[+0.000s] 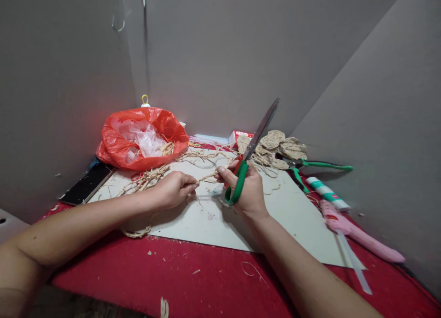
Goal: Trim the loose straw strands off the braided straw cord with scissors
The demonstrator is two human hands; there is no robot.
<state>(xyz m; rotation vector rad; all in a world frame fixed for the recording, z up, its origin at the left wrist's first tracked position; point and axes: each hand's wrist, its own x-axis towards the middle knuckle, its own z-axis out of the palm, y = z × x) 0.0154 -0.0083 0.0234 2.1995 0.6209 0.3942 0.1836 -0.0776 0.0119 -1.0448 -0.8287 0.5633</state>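
Note:
A tan braided straw cord is stretched between my two hands above a white board. My left hand pinches the cord at its left end, where loose fibres stick out. Thumb and fingers of my right hand grip the same cord to the right. The scissors, with green handles and dark blades pointing up and away, are also held in my right hand. More straw cord lies in a loose tangle behind my left hand.
An orange plastic bag with clear plastic inside stands at the back left, beside a black flat object. Coiled straw pieces, green-handled pliers, a green-and-white roll and a pink glue gun lie along the right.

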